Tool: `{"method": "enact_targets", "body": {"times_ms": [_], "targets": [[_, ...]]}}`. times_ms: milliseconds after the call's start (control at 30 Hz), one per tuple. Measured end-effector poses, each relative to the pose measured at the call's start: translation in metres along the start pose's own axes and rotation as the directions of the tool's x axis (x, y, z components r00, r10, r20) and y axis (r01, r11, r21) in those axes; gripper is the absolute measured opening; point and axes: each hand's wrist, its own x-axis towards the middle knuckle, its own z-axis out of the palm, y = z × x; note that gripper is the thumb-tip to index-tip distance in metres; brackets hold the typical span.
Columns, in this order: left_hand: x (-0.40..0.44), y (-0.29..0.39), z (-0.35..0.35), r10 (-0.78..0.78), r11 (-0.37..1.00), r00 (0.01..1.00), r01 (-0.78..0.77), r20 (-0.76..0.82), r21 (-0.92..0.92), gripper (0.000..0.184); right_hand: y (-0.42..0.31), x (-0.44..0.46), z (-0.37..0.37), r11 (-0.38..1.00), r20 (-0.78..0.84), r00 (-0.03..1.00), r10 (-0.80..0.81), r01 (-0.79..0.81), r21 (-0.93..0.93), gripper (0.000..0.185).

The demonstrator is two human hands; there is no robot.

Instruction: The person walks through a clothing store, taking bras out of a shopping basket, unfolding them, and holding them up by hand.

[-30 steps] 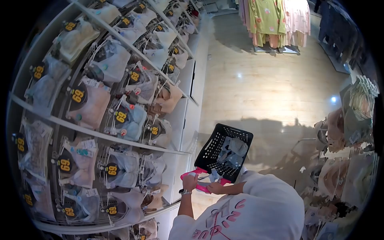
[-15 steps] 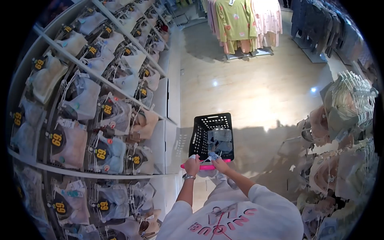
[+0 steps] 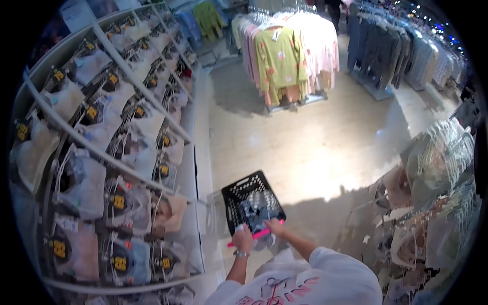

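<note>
A black perforated shopping basket [image 3: 233, 212] hangs tilted in front of me, with its bright pink handle [image 3: 262, 234] across the near side. Folded-looking grey-blue garments [image 3: 258, 207] lie inside it. My left hand [image 3: 242, 237], with a bracelet on the wrist, is closed around the handle's left part. Something small and whitish shows at its fingers, too blurred to name. My right hand [image 3: 275, 227] is closed at the handle's right part, close to the garments. Its fingertips are partly smeared.
Shelves of bras [image 3: 81, 183] with yellow-numbered tags line the left. Hanging bras [image 3: 439, 157] crowd the right. Ahead stands a rack of pyjamas [image 3: 282, 58], green and pink, with dark clothes [image 3: 378, 51] on rails further right. Pale floor [image 3: 305, 137] runs between them.
My view has tilted up, so the racks ahead show more fully. The basket has turned and sits lower in view, and my right hand has shifted from a bluish item onto the pink handle.
</note>
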Motion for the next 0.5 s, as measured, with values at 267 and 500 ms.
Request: {"method": "enact_targets", "body": {"times_ms": [267, 500], "targets": [[0.042, 0.017, -0.003, 0.084, 0.996, 0.993, -0.082, 0.087, -0.020, 0.051, -0.051, 0.033, -0.028, 0.983, 0.114, 0.980, -0.163, 0.172, -0.071, 0.049], [0.038, 0.036, -0.017, -0.099, 0.974, 0.975, 0.136, 0.198, -0.183, 0.046, -0.036, 0.048, -0.012, 0.999, 0.110, 0.993, -0.033, 0.031, 0.022, 0.055]]}}
